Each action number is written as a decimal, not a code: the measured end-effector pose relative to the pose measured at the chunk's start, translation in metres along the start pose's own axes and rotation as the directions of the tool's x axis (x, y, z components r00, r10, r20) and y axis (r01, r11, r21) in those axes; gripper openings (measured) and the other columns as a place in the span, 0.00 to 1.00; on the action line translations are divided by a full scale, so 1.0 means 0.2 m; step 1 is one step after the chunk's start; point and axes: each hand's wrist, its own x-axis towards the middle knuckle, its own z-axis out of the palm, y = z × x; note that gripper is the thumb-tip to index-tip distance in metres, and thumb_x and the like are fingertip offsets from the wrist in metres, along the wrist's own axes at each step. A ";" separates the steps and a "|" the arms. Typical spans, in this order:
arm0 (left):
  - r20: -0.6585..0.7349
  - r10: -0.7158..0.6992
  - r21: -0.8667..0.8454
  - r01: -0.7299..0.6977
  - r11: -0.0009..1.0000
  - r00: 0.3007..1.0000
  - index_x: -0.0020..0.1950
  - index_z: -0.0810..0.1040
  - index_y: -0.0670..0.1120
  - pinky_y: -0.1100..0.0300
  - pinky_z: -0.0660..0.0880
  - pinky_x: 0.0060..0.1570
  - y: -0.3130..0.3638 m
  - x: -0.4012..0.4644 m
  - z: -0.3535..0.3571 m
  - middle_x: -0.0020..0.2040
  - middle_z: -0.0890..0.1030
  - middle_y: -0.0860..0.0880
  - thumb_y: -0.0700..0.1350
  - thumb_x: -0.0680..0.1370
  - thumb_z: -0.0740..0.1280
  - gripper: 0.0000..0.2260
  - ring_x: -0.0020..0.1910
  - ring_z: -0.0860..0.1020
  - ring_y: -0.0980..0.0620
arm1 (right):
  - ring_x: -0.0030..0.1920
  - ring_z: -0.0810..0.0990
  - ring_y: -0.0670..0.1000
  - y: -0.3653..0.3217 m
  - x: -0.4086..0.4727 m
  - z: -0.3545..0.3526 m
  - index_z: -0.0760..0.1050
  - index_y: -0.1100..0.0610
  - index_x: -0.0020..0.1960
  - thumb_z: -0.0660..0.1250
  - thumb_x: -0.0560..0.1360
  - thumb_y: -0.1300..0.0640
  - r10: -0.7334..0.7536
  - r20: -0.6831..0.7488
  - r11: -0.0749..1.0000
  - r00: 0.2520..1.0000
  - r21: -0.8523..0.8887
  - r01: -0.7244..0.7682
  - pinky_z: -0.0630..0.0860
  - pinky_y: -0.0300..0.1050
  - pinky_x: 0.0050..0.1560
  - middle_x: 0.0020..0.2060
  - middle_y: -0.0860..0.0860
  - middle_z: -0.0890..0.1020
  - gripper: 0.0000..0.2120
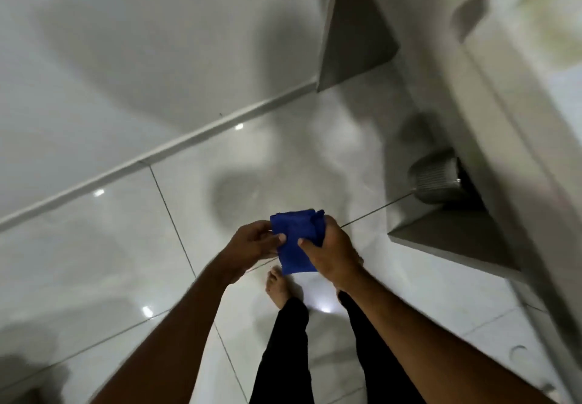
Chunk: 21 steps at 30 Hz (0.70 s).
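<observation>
A folded blue cloth [294, 239] is held in front of me at about waist height, above the floor. My left hand [252, 244] pinches its left edge with thumb and fingers. My right hand [327, 252] grips its right side, thumb on the front face and fingers curled round the top corner. The lower part of the cloth hangs free between my hands.
I stand barefoot, in black trousers [283, 350], on glossy white floor tiles [110, 261]. A white wall with a skirting strip [176, 145] runs along the left. On the right stand a grey-and-white counter or cabinet [472, 120] and a ribbed metal object [437, 180] in its recess.
</observation>
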 end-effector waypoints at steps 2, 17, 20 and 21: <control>-0.013 0.098 0.033 -0.098 0.995 0.995 0.59 0.78 0.40 0.51 0.82 0.51 0.28 -0.30 0.08 0.52 0.85 0.40 0.38 0.76 0.70 0.12 0.50 0.84 0.42 | 0.43 0.76 0.45 -0.27 -0.25 -0.17 0.71 0.57 0.61 0.73 0.72 0.57 -0.108 -0.058 0.993 0.992 -0.046 0.105 0.68 0.28 0.35 0.47 0.45 0.76 0.20; -0.093 0.508 0.242 -0.475 0.846 0.856 0.61 0.76 0.51 0.58 0.82 0.39 1.08 -1.01 0.65 0.40 0.86 0.46 0.47 0.79 0.68 0.11 0.46 0.86 0.47 | 0.58 0.78 0.47 -0.88 -0.99 -0.88 0.66 0.52 0.70 0.73 0.71 0.59 -0.334 -0.408 0.919 0.850 0.060 0.389 0.74 0.31 0.48 0.61 0.48 0.78 0.29; -0.156 0.573 0.325 -0.506 0.799 0.805 0.53 0.77 0.52 0.55 0.83 0.39 1.18 -0.91 0.88 0.40 0.85 0.48 0.52 0.78 0.68 0.06 0.43 0.85 0.48 | 0.54 0.78 0.45 -0.82 -1.01 -1.09 0.65 0.52 0.68 0.76 0.69 0.59 -0.280 -0.570 0.906 0.773 0.111 0.409 0.72 0.21 0.33 0.58 0.49 0.78 0.33; -0.148 0.589 0.389 -0.500 0.773 0.795 0.50 0.76 0.55 0.54 0.83 0.40 1.21 -0.87 0.98 0.42 0.85 0.49 0.54 0.77 0.68 0.05 0.43 0.84 0.50 | 0.53 0.78 0.47 -0.79 -1.00 -1.18 0.66 0.52 0.67 0.77 0.68 0.59 -0.259 -0.612 0.907 0.747 0.111 0.406 0.72 0.20 0.32 0.57 0.51 0.80 0.32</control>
